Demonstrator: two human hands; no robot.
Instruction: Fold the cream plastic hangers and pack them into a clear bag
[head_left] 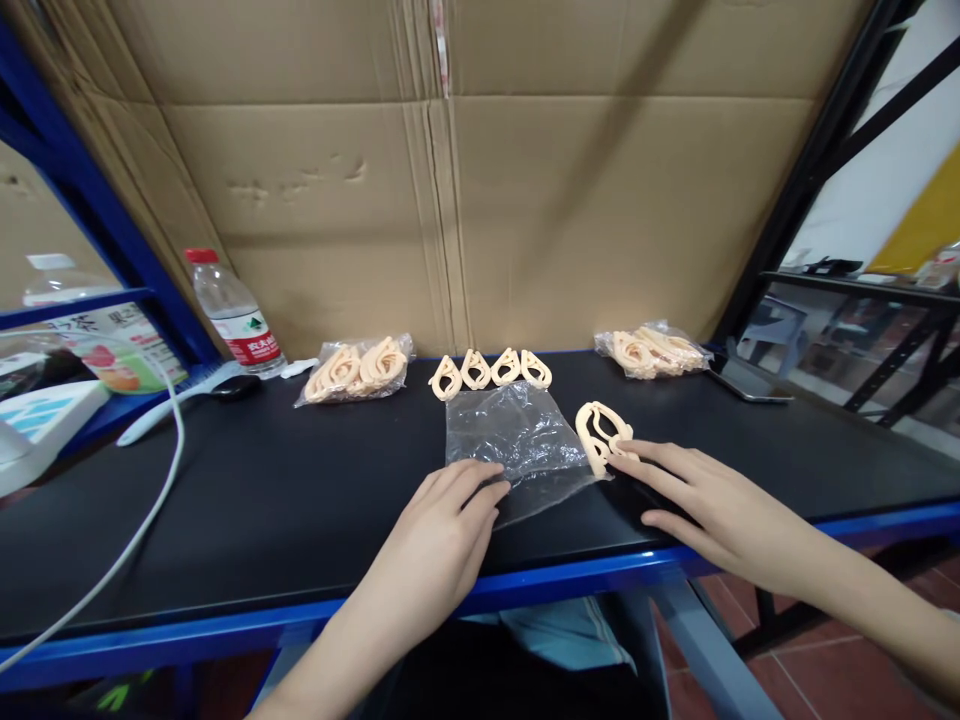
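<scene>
A clear plastic bag [517,435] lies flat on the black tabletop in front of me. My left hand [454,515] rests on its lower left part, fingers stretched out and slightly apart, gripping nothing that I can see. To the right of the bag lies a cream folding hanger [596,430], folded into a teardrop loop. My right hand [701,500] reaches in from the right with its fingers spread, and its fingertips touch the hanger's lower right side. Several similar cream hangers [475,370] stand in a row just behind the bag.
Filled clear packs of cream hangers lie back left [358,368] and back right [652,350]. A red-capped water bottle [240,315], a pale-handled brush [180,400] and a white cable [169,480] are at left. A phone-like flat object [750,380] lies far right. Cardboard [585,200] walls the back.
</scene>
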